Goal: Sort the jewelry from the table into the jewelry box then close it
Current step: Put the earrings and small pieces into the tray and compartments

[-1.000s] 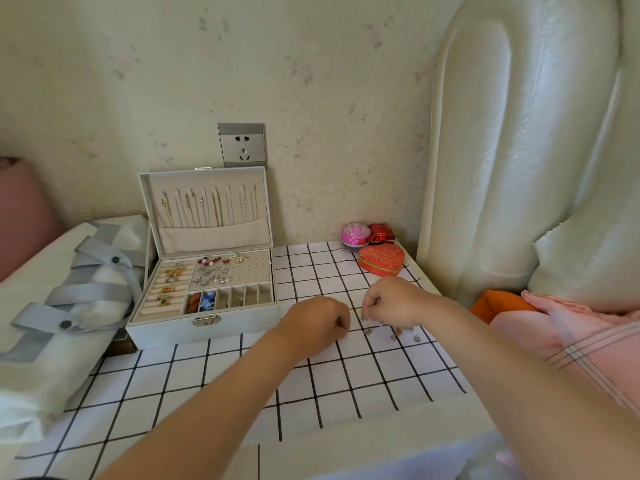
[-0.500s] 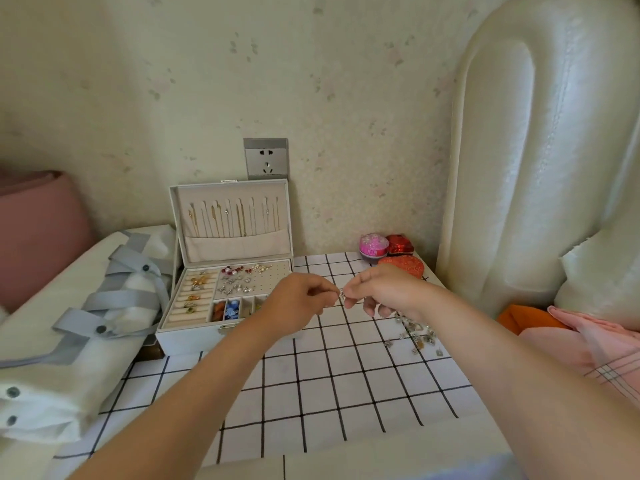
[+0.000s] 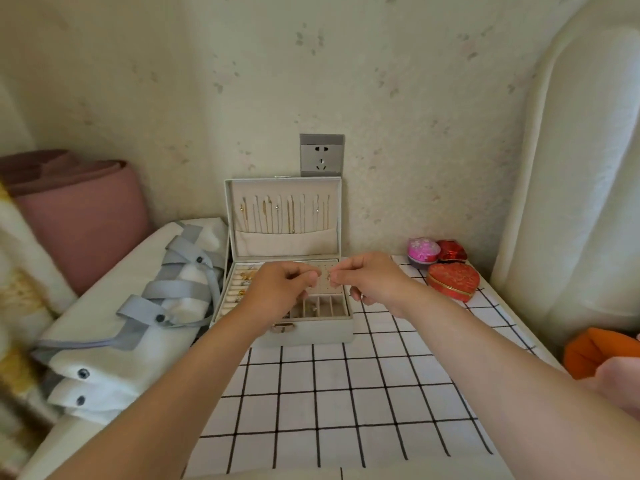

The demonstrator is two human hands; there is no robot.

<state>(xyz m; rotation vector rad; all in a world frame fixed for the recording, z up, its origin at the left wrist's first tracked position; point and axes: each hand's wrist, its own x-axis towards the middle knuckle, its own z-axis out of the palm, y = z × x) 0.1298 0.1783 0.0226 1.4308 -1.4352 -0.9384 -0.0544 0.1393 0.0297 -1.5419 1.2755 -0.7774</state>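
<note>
My left hand [image 3: 282,289] and right hand [image 3: 369,278] both pinch one tiny piece [image 3: 327,277], too small to name, just above the open box [image 3: 311,332]. I should keep the pinch light, lower it over the holed panel [image 3: 323,287] and seat it before letting go, so it cannot drop among the compartments [image 3: 320,306]. I count one box, two hands, and three tins [image 3: 453,281] to its right.

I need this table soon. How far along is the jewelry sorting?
Partly done. The necklaces hang in the jewelry box lid and rings sit in its rolls. The left hand and right hand pinch a small piece over the earring panel. The lid is open, not yet closed; the right arm may hide loose pieces on the table.
</note>
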